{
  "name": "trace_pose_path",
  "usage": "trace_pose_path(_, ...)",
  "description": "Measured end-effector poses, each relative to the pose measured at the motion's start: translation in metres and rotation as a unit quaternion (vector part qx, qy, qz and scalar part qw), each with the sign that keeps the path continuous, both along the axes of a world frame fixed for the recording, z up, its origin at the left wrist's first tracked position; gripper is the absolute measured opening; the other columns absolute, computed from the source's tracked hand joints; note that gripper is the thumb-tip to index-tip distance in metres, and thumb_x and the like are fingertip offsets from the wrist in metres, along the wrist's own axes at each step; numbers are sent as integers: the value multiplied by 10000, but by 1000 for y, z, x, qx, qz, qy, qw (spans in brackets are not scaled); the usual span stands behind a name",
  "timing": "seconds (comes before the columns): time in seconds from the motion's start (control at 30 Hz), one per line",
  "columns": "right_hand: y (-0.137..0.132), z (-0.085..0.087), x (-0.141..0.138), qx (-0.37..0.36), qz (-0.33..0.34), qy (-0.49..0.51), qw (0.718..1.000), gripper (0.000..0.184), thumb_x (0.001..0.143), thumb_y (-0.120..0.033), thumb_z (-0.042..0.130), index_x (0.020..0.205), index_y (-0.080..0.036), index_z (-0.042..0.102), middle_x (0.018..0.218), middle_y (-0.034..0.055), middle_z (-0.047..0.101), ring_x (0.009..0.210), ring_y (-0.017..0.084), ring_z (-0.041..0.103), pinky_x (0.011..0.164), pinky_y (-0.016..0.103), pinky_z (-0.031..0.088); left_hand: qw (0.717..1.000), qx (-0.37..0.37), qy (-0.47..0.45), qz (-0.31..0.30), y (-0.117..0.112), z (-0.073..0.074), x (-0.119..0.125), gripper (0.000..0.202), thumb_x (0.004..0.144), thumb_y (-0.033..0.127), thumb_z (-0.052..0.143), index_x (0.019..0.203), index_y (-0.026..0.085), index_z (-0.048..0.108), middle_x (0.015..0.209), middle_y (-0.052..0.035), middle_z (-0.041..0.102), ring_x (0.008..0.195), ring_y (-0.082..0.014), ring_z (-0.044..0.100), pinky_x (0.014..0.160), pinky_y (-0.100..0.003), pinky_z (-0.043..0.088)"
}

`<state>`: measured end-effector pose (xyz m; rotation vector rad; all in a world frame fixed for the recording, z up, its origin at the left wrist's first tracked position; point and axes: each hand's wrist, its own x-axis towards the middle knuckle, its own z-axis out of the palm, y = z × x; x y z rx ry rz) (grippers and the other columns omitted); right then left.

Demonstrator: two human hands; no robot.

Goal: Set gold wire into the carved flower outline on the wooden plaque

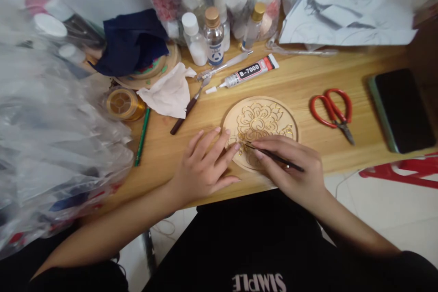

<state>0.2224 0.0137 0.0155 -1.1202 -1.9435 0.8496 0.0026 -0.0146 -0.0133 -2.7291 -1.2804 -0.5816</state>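
Note:
A round wooden board [236, 121] with a raised rim lies near the table's front edge. Gold wire outlines a flower [258, 121] on it, with smaller gold shapes around. My left hand [205, 164] rests with fingers spread, its fingertips on the lower left of the board. Between the fingers and thumb of my right hand [297, 164] is a slim black pair of tweezers [277, 157]. Their tips point at the gold wire beside my left index fingertip. Whether the tips grip any wire is too small to tell. My right hand covers the board's lower right.
Behind the board lie a B-7000 glue tube [251, 72] and a dark-handled palette knife [188, 107]. Red-handled pliers [333, 109] and a phone [402, 109] are right. A gold wire spool [123, 103], green pencil [142, 139] and plastic bags [61, 137] stand left; bottles [214, 36] behind.

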Motion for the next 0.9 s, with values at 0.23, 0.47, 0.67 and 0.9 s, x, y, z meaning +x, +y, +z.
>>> trace_pose_path(0.23,1,3,2,-55,-47,40,997,238,811,-100,677,1005,-233,716,955,30,742,889,158,698,796,296,582,990,-52,-132,-20,4,14,-6,388,902,418,606,1190,160,641,1217,-152,643,1174,-293,573,1001,-472,462)
trace_pose_path(0.47,0,5,4,-61,-61,68,994,199,803,-135,702,963,-250,721,929,11,740,871,171,700,802,324,590,662,-420,-601,154,6,59,-5,131,859,291,666,783,192,626,782,1,678,777,-120,669,733,-270,570)
trace_pose_path(0.67,-12,4,4,-24,-60,85,994,207,802,-159,708,979,-265,725,943,1,752,865,167,717,780,293,602,595,-434,-634,235,-17,65,25,371,949,544,372,878,220,538,893,-55,617,902,-170,634,722,-327,553)
trace_pose_path(0.9,-33,3,13,-28,-49,133,990,228,806,-146,703,997,-269,716,1016,6,750,949,181,713,885,337,597,511,-455,-697,215,-35,74,58,300,886,480,495,761,215,430,781,-10,500,797,-137,589,694,-295,531)
